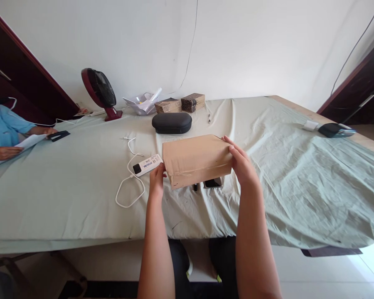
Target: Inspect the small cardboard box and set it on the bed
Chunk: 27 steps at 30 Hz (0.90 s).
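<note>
The left hand [156,179] and right hand [242,163] gripped opposite ends of the cardboard box [196,154], fingers closed on its edges, holding it tilted over the tablecloth [81,199]. Even pressure from both sides seemed best, firm enough against slipping, gentle enough against crumpling.

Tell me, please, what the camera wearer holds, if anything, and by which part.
A cardboard box, held by its two ends: left hand at the left end, right hand at the right.
</note>
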Each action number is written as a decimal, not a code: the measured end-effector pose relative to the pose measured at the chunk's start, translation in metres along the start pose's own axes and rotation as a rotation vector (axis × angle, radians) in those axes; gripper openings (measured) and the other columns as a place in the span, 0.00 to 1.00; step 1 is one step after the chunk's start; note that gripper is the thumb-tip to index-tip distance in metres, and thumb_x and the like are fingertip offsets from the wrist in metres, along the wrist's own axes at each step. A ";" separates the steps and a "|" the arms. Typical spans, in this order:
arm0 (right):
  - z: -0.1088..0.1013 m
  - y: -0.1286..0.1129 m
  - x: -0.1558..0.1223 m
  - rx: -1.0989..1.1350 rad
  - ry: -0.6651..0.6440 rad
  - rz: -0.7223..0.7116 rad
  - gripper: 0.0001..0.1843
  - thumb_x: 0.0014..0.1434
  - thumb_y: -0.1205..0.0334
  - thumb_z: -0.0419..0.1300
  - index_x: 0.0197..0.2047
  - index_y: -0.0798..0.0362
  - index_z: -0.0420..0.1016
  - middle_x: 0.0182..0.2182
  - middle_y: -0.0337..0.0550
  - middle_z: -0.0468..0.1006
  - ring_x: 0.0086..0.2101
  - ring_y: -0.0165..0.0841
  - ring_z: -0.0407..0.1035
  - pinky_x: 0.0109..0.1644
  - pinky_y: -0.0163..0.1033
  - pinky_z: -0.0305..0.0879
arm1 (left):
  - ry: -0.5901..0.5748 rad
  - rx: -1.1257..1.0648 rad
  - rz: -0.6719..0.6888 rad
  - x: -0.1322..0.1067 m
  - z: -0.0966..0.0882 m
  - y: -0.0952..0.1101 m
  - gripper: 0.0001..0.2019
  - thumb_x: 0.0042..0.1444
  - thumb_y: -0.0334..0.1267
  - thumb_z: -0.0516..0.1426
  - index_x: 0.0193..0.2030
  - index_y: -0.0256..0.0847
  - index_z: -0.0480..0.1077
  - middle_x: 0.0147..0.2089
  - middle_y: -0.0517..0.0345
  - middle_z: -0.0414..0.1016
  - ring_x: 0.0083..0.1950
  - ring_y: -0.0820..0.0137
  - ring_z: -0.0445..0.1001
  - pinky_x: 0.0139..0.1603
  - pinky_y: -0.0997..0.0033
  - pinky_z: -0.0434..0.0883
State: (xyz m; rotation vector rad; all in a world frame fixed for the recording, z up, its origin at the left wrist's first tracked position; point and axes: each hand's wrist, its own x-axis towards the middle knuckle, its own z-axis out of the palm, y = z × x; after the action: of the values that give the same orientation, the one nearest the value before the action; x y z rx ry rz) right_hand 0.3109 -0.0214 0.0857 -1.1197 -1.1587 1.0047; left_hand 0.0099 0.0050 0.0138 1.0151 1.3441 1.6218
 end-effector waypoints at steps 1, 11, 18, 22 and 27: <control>0.001 -0.001 0.000 0.010 0.001 0.004 0.36 0.66 0.34 0.60 0.72 0.37 0.75 0.75 0.33 0.70 0.75 0.50 0.61 0.79 0.56 0.59 | -0.009 0.002 0.001 0.000 -0.001 -0.001 0.23 0.48 0.61 0.65 0.27 0.40 0.74 0.30 0.53 0.77 0.34 0.66 0.73 0.32 0.70 0.64; 0.003 -0.008 -0.005 0.066 -0.013 0.054 0.30 0.64 0.45 0.62 0.68 0.37 0.79 0.71 0.34 0.76 0.72 0.50 0.66 0.75 0.56 0.66 | -0.075 -0.015 0.019 -0.002 -0.005 -0.005 0.20 0.53 0.58 0.64 0.30 0.42 0.74 0.31 0.55 0.74 0.40 0.61 0.75 0.40 0.67 0.71; 0.002 -0.002 -0.002 0.004 -0.014 0.040 0.29 0.64 0.43 0.62 0.67 0.33 0.80 0.72 0.32 0.74 0.73 0.52 0.63 0.74 0.59 0.65 | -0.067 -0.012 0.052 -0.002 -0.009 -0.006 0.19 0.56 0.56 0.63 0.28 0.41 0.74 0.29 0.56 0.72 0.43 0.61 0.76 0.42 0.68 0.72; 0.002 -0.001 -0.001 0.044 -0.006 0.032 0.29 0.64 0.39 0.64 0.66 0.33 0.80 0.73 0.33 0.72 0.75 0.52 0.62 0.76 0.59 0.62 | -0.077 -0.017 0.061 -0.003 -0.010 -0.007 0.21 0.57 0.60 0.63 0.33 0.41 0.77 0.34 0.54 0.77 0.43 0.61 0.77 0.39 0.68 0.72; 0.004 -0.001 -0.001 0.051 -0.008 0.065 0.34 0.63 0.38 0.66 0.70 0.34 0.77 0.73 0.35 0.74 0.74 0.51 0.63 0.78 0.58 0.60 | -0.089 -0.036 0.044 -0.003 -0.009 -0.007 0.27 0.60 0.66 0.61 0.35 0.41 0.78 0.37 0.52 0.81 0.44 0.61 0.80 0.41 0.68 0.74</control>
State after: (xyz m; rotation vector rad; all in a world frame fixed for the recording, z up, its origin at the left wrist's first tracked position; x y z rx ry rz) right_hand 0.3064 -0.0224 0.0868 -1.1192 -1.1033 1.0837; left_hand 0.0035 -0.0001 0.0056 1.0892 1.2377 1.6083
